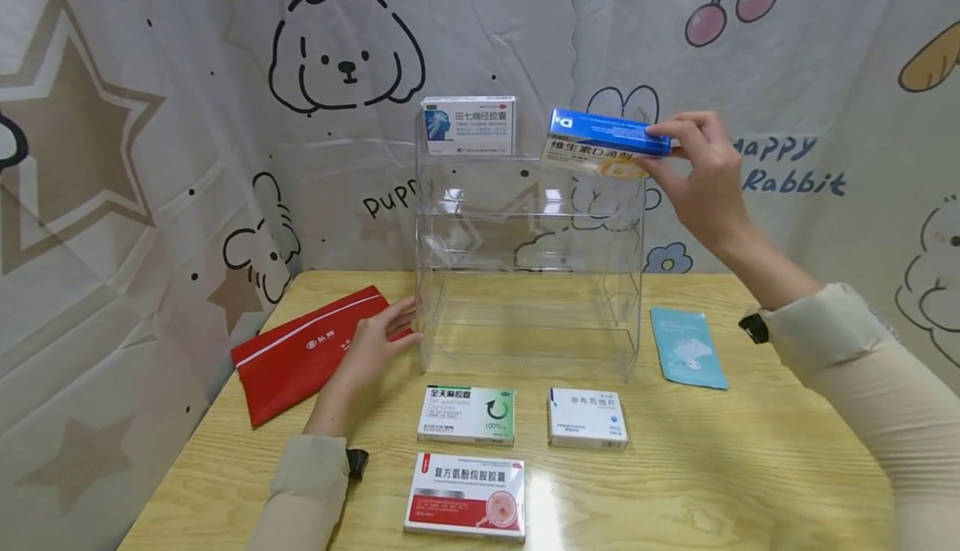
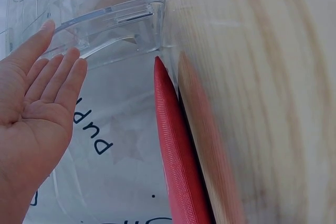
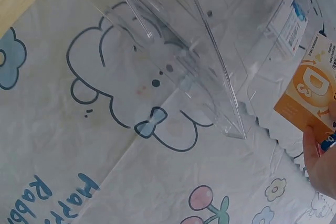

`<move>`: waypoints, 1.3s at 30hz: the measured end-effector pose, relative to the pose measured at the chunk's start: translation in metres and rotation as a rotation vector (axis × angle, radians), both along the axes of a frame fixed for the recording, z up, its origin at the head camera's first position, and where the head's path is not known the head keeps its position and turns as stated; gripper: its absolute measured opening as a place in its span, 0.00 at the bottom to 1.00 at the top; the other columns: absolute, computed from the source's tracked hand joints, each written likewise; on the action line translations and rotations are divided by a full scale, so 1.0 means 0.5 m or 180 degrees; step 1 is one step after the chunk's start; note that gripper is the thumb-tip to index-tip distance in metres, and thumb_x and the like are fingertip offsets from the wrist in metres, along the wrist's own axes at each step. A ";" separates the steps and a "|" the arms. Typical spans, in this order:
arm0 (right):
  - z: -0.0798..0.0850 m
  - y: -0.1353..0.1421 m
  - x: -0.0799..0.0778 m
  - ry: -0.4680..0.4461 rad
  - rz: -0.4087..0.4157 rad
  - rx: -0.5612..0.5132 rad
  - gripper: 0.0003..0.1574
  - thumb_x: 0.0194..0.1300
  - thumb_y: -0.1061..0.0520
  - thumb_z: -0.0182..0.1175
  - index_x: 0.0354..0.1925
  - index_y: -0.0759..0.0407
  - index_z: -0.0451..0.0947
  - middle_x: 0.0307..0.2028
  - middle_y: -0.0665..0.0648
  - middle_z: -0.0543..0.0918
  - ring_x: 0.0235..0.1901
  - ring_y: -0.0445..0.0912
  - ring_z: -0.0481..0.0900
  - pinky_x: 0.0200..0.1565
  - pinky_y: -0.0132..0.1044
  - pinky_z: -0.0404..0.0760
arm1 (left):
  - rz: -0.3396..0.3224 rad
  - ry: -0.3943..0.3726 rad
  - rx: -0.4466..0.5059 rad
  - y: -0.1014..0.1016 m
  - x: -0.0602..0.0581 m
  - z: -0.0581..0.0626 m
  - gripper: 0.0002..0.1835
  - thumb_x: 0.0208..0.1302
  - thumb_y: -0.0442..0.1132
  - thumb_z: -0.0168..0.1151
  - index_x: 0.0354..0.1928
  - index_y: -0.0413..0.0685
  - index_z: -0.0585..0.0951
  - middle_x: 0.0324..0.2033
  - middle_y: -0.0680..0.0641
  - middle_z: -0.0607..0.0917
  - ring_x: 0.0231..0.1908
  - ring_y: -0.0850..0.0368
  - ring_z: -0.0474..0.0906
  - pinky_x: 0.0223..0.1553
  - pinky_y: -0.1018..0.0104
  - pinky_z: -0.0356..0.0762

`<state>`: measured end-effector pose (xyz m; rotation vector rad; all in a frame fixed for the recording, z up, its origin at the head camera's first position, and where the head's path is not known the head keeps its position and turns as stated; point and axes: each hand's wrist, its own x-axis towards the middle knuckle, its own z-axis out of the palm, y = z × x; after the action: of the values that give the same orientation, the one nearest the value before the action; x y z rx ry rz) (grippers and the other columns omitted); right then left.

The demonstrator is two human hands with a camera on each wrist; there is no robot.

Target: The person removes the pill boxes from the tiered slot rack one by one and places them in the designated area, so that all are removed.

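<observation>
My right hand pinches one end of a blue, white and orange vitamin D medicine box between fingers and thumb, at the upper right of a clear acrylic tiered rack. In the right wrist view the orange face of that box shows beside the thumb. My left hand has its fingers extended at the rack's lower left side; the left wrist view shows its palm and straight fingers. A white box with a blue head picture stands on the top tier, at the left.
In front of the rack lie a green-and-white box, a white box and a red-and-white box. A red zip pouch lies left, a light blue packet right. Behind hangs a printed curtain.
</observation>
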<state>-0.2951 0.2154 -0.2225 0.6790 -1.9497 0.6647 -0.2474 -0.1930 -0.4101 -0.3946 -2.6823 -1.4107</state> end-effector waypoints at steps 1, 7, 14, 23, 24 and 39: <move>-0.009 0.004 0.009 0.0007 0.0024 0.0027 0.20 0.61 0.62 0.66 0.50 0.70 0.78 0.49 0.70 0.75 0.50 0.55 0.79 0.53 0.09 0.69 | 0.0007 -0.0001 0.0005 0.000 0.000 0.000 0.36 0.61 0.30 0.66 0.71 0.41 0.66 0.64 0.35 0.76 0.63 0.41 0.76 0.61 0.51 0.76; -0.058 0.025 0.068 0.0019 0.0055 0.0246 0.21 0.55 0.67 0.69 0.48 0.71 0.79 0.47 0.71 0.76 0.47 0.58 0.79 0.53 0.06 0.65 | 0.0073 -0.0024 0.0006 -0.002 0.000 0.005 0.36 0.60 0.31 0.67 0.71 0.45 0.66 0.63 0.37 0.77 0.63 0.42 0.76 0.61 0.52 0.76; -0.119 0.040 0.127 0.0040 0.0246 0.0395 0.19 0.59 0.58 0.68 0.46 0.70 0.80 0.43 0.69 0.78 0.39 0.52 0.78 0.52 0.06 0.66 | 0.0025 -0.0010 0.0058 -0.003 -0.002 0.008 0.37 0.60 0.33 0.67 0.71 0.45 0.66 0.64 0.37 0.76 0.63 0.42 0.75 0.62 0.52 0.76; -0.208 0.044 0.204 -0.0168 0.0640 0.0525 0.32 0.66 0.38 0.55 0.44 0.66 0.82 0.41 0.63 0.80 0.42 0.31 0.75 0.49 0.10 0.74 | 0.0005 0.0005 0.0079 -0.001 -0.002 0.007 0.37 0.60 0.31 0.67 0.71 0.44 0.66 0.64 0.36 0.76 0.63 0.41 0.75 0.61 0.51 0.76; -0.216 0.043 0.214 -0.0227 0.0686 0.0534 0.32 0.66 0.38 0.55 0.44 0.65 0.82 0.41 0.62 0.80 0.42 0.31 0.76 0.48 0.10 0.75 | 0.0009 -0.0006 0.0080 -0.001 -0.002 0.007 0.37 0.60 0.31 0.67 0.71 0.44 0.66 0.64 0.36 0.76 0.63 0.41 0.75 0.61 0.51 0.76; -0.310 0.062 0.319 -0.0879 0.1008 0.0610 0.18 0.64 0.42 0.60 0.42 0.53 0.82 0.40 0.49 0.79 0.38 0.33 0.78 0.38 0.15 0.80 | 0.0020 -0.0079 0.0045 0.004 0.003 0.005 0.37 0.60 0.31 0.67 0.71 0.44 0.65 0.65 0.37 0.75 0.64 0.41 0.74 0.61 0.52 0.76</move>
<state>-0.1354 0.2465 -0.3775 1.0778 -2.2010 0.8041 -0.2461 -0.1908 -0.4075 -0.3698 -2.6888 -1.4416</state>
